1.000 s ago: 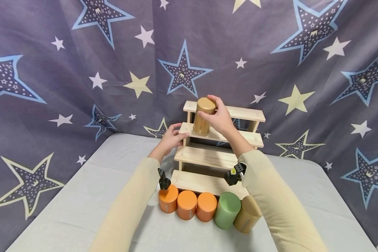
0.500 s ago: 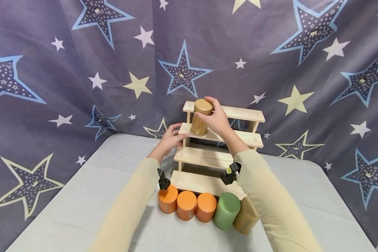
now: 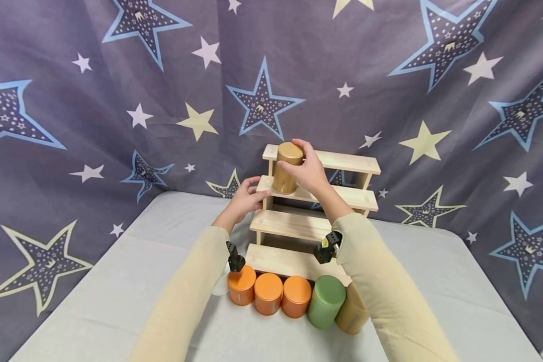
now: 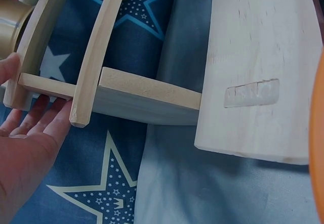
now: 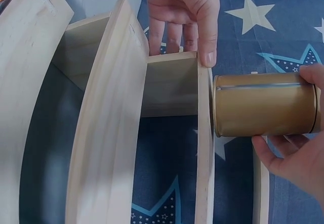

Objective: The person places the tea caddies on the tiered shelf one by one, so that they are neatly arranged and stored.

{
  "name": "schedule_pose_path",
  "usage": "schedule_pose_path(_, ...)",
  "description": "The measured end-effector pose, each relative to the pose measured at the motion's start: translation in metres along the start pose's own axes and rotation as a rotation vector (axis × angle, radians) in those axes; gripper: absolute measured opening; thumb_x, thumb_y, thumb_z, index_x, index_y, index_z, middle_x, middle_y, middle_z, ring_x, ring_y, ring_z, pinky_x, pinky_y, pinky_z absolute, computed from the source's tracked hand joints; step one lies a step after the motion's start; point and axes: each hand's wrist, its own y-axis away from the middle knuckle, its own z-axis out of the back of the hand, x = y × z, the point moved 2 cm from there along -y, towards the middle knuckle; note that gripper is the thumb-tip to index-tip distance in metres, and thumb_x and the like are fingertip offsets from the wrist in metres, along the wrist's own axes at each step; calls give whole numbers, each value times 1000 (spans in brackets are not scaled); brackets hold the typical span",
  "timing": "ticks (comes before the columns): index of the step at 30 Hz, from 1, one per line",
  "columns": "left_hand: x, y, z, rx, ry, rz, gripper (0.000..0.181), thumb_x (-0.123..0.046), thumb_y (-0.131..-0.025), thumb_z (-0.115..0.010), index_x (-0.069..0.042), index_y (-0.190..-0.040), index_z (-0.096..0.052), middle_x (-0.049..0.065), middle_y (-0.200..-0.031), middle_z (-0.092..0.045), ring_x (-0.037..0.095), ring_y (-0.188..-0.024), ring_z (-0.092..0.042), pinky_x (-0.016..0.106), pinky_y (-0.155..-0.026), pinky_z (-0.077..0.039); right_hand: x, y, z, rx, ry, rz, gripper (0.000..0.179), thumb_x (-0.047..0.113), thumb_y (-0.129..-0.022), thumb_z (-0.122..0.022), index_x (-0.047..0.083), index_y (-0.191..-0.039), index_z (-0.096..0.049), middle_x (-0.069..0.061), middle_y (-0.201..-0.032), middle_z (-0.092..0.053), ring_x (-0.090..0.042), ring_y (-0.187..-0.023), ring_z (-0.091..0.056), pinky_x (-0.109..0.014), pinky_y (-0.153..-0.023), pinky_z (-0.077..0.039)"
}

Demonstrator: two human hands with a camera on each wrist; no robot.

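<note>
A wooden four-step display rack stands against the curtain. On its second tier from the top, near the left end, is an upright gold tin. My right hand grips this tin near its lid, thumb in front and fingers round the far side. My left hand holds the left end of the same tier; in the right wrist view the left thumb lies on the board's edge and the fingers reach behind the side panel. At the left wrist view's edge, part of the gold tin shows beside the board.
In front of the lowest tier stand several orange tins, a green tin and another gold tin, partly hidden by the right sleeve. A white round thing shows beside the left wrist. A star-patterned curtain hangs close behind the rack.
My right hand and the gold tin have shifted slightly left along the tier, toward its left end. The left hand stays in place on the rack.
</note>
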Motion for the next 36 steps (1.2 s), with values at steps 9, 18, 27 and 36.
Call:
schedule_pose_path(9,-4,-1,1,1,12,7,64,-12,-90,-61,-14,-144,-26,20,-139,-44,34,-124,-49,49,-98,-45,1,-4,-3,-3,4,-2,69,23,-84,-70,16,-142,-34,-13,-133,-47,-27,-116,-52,-41,-98,-46)
schedule_pose_path(18,-2,1,3,9,-12,-22,65,-15,-88,-65,-11,-141,-28,21,-134,-48,35,-119,-53,45,-93,-50,-4,-4,-9,-22,7,-28,73,26,-83,-70,16,-144,-30,-13,-135,-47,-28,-117,-52,-41,-98,-45)
schedule_pose_path(27,0,-1,1,8,10,2,65,-13,-89,-63,-14,-143,-27,20,-137,-46,37,-123,-50,50,-98,-45,-8,-3,-12,-20,11,-16,78,21,-82,-72,17,-145,-27,-16,-132,-49,-30,-117,-53,-44,-98,-45)
schedule_pose_path(36,0,0,0,6,10,-2,65,-13,-89,-62,-13,-143,-27,20,-139,-44,35,-123,-50,49,-98,-45,-9,1,-11,-19,32,-39,84,22,-81,-73,19,-147,-21,-18,-132,-49,-30,-118,-51,-45,-100,-44)
